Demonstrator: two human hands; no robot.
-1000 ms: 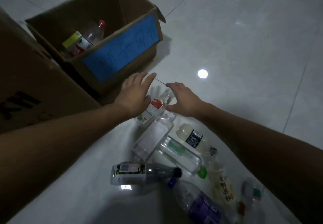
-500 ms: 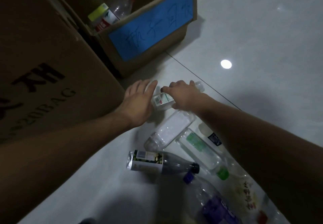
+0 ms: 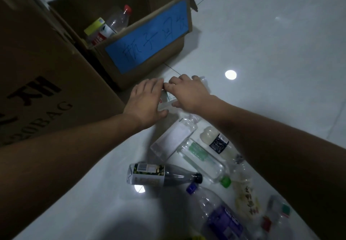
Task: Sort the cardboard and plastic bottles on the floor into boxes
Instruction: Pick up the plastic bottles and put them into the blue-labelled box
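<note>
A small clear bottle with a red and green label (image 3: pixel 166 100) lies on the floor, clasped between both hands. My left hand (image 3: pixel 147 103) presses its near end, and my right hand (image 3: pixel 187 93) wraps over its top. Just behind stands the open cardboard box with a blue label (image 3: pixel 148 41), holding a red-capped bottle (image 3: pixel 118 21) and a yellow-lidded item (image 3: pixel 94 26). Several more plastic bottles lie in front of me: a square clear one (image 3: pixel 173 139), a green-capped one (image 3: pixel 204 160), a white one with a black label (image 3: pixel 218 142), a dark one (image 3: pixel 162 174) and a purple-labelled one (image 3: pixel 222 219).
A large brown cardboard box with black print (image 3: pixel 43 82) stands at the left, touching the blue-labelled box. The glossy white tiled floor (image 3: pixel 271 52) stretches to the right with lamp reflections. More bottles (image 3: pixel 277 213) lie at the lower right.
Both hands have closed in around the small labelled bottle: the left hand now touches it and the right hand covers more of it. The view shifted slightly.
</note>
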